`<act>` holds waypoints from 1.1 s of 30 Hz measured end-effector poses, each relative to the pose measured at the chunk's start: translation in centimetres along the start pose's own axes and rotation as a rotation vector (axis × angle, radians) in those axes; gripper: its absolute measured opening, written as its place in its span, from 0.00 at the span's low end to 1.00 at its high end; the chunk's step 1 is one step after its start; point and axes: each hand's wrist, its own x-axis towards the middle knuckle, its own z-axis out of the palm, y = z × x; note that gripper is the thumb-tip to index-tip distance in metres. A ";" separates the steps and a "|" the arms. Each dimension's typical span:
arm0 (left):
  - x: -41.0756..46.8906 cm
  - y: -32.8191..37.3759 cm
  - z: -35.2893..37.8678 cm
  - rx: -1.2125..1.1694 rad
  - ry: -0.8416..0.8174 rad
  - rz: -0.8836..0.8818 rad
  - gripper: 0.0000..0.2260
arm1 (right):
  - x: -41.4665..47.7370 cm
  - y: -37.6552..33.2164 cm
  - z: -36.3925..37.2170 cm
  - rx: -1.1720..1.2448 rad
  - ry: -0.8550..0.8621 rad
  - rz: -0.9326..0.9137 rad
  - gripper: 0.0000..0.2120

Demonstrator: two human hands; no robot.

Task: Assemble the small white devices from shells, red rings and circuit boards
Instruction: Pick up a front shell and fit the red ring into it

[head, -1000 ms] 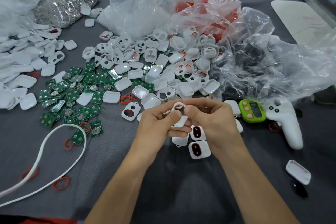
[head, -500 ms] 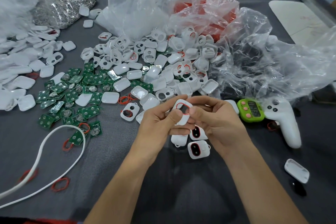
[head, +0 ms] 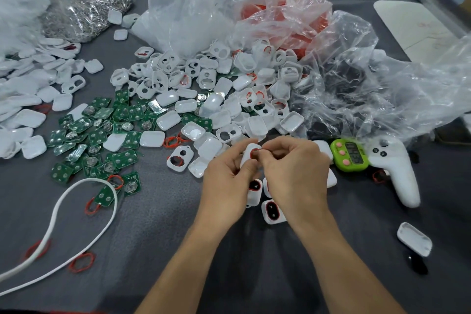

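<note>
step: ring fitting. left hand [head: 226, 173] grips shell [head: 248, 154]; right hand [head: 293, 168] pinches red ring [head: 254, 152]. next, probably: seat ring evenly.

Dark grey cloth-covered table [head: 158, 242], pale board [head: 413, 25] at far right, even light

A grey table cover [head: 153, 237] lay under everything. At 3 o'clock sat a green timer [head: 349, 154] with pink buttons, and a white game controller [head: 397, 173] lay just beside it, further right, its handle pointing toward 5 o'clock. A white cord [head: 86, 180] looped in from 8 o'clock. A silvery heap of metal bits [head: 84, 13] lay at 10 o'clock. Crumpled clear plastic bags [head: 369, 84] spread from 12 to 3 o'clock. A pale flat board [head: 413, 28] lay at 2 o'clock, and a small black object [head: 418, 262] at 4 o'clock.
</note>
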 end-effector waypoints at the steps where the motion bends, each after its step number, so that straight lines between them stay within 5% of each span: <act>1: 0.0 0.0 0.0 0.048 0.015 0.014 0.17 | 0.0 -0.1 0.0 -0.002 0.001 -0.008 0.08; 16: -1.6 1.2 1.5 0.323 0.222 0.123 0.13 | -0.6 -0.5 -0.1 -0.108 0.016 -0.104 0.06; 18: -1.5 1.3 1.3 0.301 0.204 0.084 0.08 | -0.7 -0.5 -0.1 -0.110 0.012 -0.133 0.06; 26: -1.2 2.1 0.4 0.219 0.089 0.003 0.15 | 0.5 0.1 -1.1 0.003 -0.137 -0.142 0.09; 33: -0.9 0.6 -0.2 0.151 0.059 -0.002 0.14 | 0.6 -0.6 -1.2 -0.246 -0.291 -0.303 0.09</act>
